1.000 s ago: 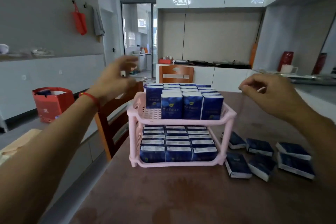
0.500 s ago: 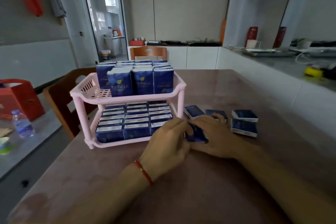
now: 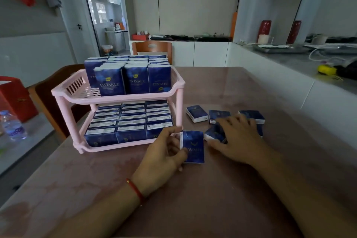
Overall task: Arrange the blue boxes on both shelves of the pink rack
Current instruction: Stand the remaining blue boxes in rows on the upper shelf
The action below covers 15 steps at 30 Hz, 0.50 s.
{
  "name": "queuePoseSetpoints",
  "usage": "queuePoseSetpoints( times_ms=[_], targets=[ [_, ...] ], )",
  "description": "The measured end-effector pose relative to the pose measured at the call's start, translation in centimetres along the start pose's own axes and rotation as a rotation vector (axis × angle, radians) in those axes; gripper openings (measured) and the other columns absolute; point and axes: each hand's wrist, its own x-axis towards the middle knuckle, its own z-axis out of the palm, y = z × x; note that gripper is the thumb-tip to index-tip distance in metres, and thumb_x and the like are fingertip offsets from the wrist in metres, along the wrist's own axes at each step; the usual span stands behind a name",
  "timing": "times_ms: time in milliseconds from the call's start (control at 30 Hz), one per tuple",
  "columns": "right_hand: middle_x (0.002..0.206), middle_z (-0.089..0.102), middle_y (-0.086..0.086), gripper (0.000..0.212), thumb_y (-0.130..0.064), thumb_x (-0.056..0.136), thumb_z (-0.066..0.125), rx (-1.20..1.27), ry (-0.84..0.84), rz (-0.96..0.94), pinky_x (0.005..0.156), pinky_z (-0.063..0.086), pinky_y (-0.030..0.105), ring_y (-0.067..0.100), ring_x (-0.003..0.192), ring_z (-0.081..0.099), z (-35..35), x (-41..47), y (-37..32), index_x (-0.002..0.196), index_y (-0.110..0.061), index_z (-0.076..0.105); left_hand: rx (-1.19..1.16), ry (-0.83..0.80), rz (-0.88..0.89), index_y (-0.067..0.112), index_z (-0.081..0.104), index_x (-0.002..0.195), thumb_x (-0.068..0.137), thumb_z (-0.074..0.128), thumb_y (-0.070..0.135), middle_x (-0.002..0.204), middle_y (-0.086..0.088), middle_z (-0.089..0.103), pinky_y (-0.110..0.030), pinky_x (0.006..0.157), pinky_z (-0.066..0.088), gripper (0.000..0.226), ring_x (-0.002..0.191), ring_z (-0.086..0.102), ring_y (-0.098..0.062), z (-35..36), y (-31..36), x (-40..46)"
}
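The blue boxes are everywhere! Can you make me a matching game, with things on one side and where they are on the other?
Things:
1. Upright boxes
2. Flat boxes
3. Box with the big label
4. Water bottle

Places:
A. In the left hand
B. Top shelf of the pink rack
C. Bottom shelf of the rack
D. On the low surface left of the table

Pairs: 1-B, 2-C, 3-A, 4-D
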Motion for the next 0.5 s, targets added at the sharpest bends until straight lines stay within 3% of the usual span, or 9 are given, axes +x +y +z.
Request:
queuePoseSetpoints(
  times_ms=[67, 133, 233, 300, 433, 500],
  targets=[
    [0.147, 0.045, -0.002, 0.076, -0.077, 0.085, 0.035, -0.112, -0.073, 0.036, 0.108, 0.022, 0.049, 0.025, 0.137, 0.030, 0.6, -0.2, -0.1, 0.146, -0.032, 0.034, 0.047, 0.010, 0.003, 0.027, 0.052, 0.132, 0.090, 0.065, 0.002, 0.097, -0.015, 0.066, -0.037, 0.062, 0.061, 0.050, 0.068, 0.070, -0.029, -0.1, -0.1, 0.0],
    [0.142, 0.047, -0.004, 0.072, -0.071, 0.084, 0.044, -0.063, 0.030, -0.014, 0.105, 0.025, 0.046, 0.023, 0.131, 0.037, 0.2, -0.2, -0.4, 0.144, -0.033, 0.034, 0.022, 0.024, -0.013, 0.028, 0.054, 0.130, 0.091, 0.064, 0.002, 0.098, -0.010, 0.069, -0.043, 0.064, 0.062, 0.048, 0.068, 0.072, -0.030, -0.2, -0.3, 0.1],
    [0.126, 0.051, -0.008, 0.061, -0.046, 0.082, 0.068, 0.502, 0.234, -0.116, 0.099, 0.042, 0.036, 0.013, 0.116, 0.049, -1.3, -1.0, -1.0, 0.135, -0.034, 0.041, -0.081, 0.043, -0.049, 0.024, 0.056, 0.123, 0.093, 0.062, 0.000, 0.097, -0.002, 0.071, -0.049, 0.066, 0.063, 0.039, 0.075, 0.075, -0.029, -0.5, -0.2, 0.0],
    [0.125, 0.050, -0.009, 0.065, -0.035, 0.080, 0.074, 0.661, 0.285, -0.256, 0.094, 0.047, 0.025, 0.005, 0.112, 0.051, -2.1, -2.0, -2.2, 0.137, -0.031, 0.042, -0.183, 0.023, -0.075, 0.020, 0.057, 0.122, 0.094, 0.061, -0.002, 0.102, -0.015, 0.063, -0.048, 0.066, 0.063, 0.036, 0.080, 0.074, -0.027, -0.6, 0.0, -0.1],
    [0.142, 0.039, -0.013, 0.084, -0.044, 0.078, 0.073, 0.512, 0.229, -0.496, 0.105, 0.038, 0.015, -0.002, 0.128, 0.039, -1.6, -2.6, -4.4, 0.149, -0.025, 0.032, -0.460, -0.070, -0.130, 0.015, 0.060, 0.125, 0.094, 0.062, 0.004, 0.110, -0.033, 0.053, -0.043, 0.065, 0.062, 0.033, 0.094, 0.063, -0.040, -0.9, 0.4, -0.1],
    [0.144, 0.039, -0.012, 0.086, -0.044, 0.077, 0.075, 0.477, 0.238, -0.565, 0.107, 0.034, 0.013, -0.002, 0.131, 0.038, -1.5, -2.3, -5.2, 0.149, -0.020, 0.034, -0.484, -0.106, -0.095, 0.011, 0.059, 0.126, 0.093, 0.065, 0.013, 0.117, -0.035, 0.056, -0.039, 0.064, 0.061, 0.033, 0.097, 0.068, -0.037, -1.1, 0.9, -0.1]
  ],
)
